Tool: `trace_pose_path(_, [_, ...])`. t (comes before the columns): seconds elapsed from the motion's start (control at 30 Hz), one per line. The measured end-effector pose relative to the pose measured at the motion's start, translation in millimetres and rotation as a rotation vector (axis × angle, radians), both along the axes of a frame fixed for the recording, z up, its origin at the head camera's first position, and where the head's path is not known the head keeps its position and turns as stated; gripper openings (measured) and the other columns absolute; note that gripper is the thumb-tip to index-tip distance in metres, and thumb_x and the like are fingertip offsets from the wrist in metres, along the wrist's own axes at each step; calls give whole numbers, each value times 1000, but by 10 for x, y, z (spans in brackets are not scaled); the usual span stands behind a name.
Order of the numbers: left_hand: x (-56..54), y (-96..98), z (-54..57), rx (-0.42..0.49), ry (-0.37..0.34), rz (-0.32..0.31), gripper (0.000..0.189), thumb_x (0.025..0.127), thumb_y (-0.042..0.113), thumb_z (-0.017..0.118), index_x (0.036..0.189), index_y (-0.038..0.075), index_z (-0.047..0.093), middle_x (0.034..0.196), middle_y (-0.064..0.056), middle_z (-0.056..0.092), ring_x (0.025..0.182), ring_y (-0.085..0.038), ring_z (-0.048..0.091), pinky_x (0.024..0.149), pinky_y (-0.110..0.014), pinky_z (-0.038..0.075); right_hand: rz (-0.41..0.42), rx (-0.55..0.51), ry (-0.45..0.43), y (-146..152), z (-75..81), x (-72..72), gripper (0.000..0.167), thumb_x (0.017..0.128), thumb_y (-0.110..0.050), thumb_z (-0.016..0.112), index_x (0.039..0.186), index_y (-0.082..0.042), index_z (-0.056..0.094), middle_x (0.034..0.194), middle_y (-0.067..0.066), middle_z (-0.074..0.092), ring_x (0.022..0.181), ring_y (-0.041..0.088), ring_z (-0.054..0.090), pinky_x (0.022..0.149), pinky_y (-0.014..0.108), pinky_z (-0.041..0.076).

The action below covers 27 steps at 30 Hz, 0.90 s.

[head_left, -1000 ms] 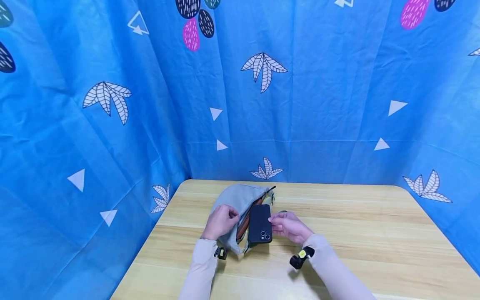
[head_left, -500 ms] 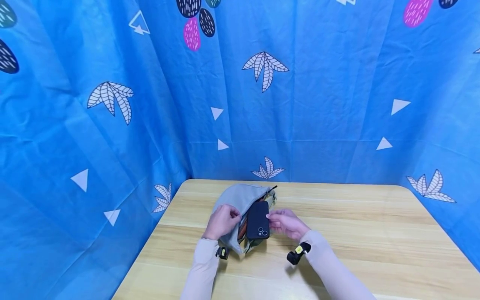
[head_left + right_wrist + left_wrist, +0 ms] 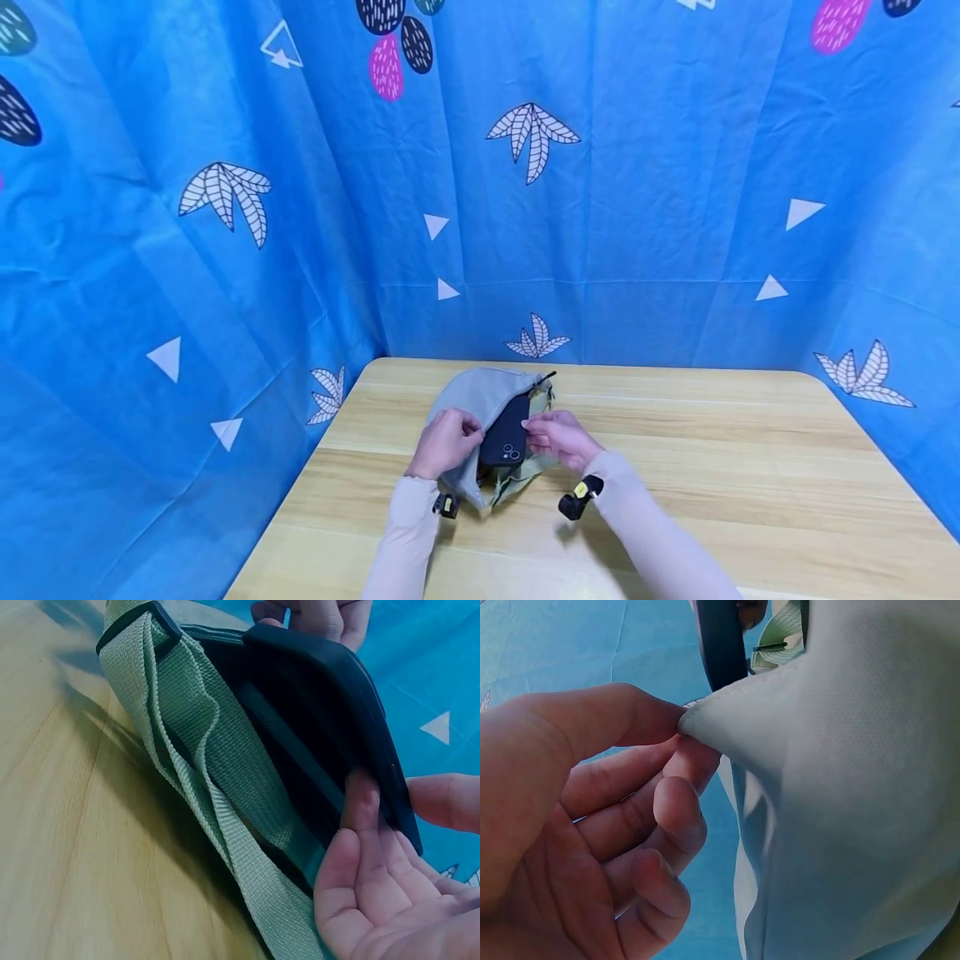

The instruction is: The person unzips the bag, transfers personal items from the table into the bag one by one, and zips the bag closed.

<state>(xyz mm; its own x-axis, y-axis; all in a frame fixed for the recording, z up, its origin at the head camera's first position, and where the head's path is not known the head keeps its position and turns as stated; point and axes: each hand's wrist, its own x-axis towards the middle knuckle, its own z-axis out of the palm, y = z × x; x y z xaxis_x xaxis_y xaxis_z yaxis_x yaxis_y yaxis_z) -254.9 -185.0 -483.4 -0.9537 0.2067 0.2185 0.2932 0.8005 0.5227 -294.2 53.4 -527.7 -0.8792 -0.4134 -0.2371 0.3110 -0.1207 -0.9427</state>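
Observation:
A grey fabric bag [image 3: 480,396] with its mouth spread lies on the table. My left hand [image 3: 444,442] pinches the edge of its opening; in the left wrist view the thumb and index finger [image 3: 694,754] grip a corner of the cloth. A black smartphone [image 3: 507,433], camera end towards me, sits partly within the bag's mouth. Along its right edge my right hand [image 3: 562,437] holds it, thumb on one face and fingers on the other in the right wrist view. Its far end is hidden by the bag. A pale green webbing strap [image 3: 225,787] hangs along the bag's side.
The bag stands on a light wooden table [image 3: 712,467]. Blue patterned curtains [image 3: 637,208] rise behind it and on both sides. A black buckle [image 3: 139,630] sits on the strap. Each wrist wears a small black camera [image 3: 576,500].
My right hand has moved left and away from me with the smartphone, which has gone from above the opening down into the bag's mouth. My left hand keeps its pinch on the bag's edge.

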Motion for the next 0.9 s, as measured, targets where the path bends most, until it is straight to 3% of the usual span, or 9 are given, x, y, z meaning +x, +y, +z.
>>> trace_pose_path(0.43, [1,9,-11,-3,8,-2,8,88,17,73,85,14,80,77,5,75,69,-4,64,67,-26,52,-133,-30,-39,-226,54,-25,18,97,0,64,112,4,56,85,3,69,70,9,69,73,23,61])
trace_pose_path(0.7, [21,18,-21,-5,20,-10,8,88,16,73,84,15,79,76,5,75,69,-5,65,66,-26,53,-162,-4,-55,-344,60,-35,33,96,0,67,124,10,51,85,5,67,71,12,69,73,26,63])
trace_pose_path(0.9, [-1,24,-5,-9,36,-3,8,88,15,72,84,14,79,77,4,75,69,-5,64,66,-26,52,-180,-22,-72,-393,78,-71,26,96,1,67,118,7,55,87,5,69,71,12,71,74,26,63])
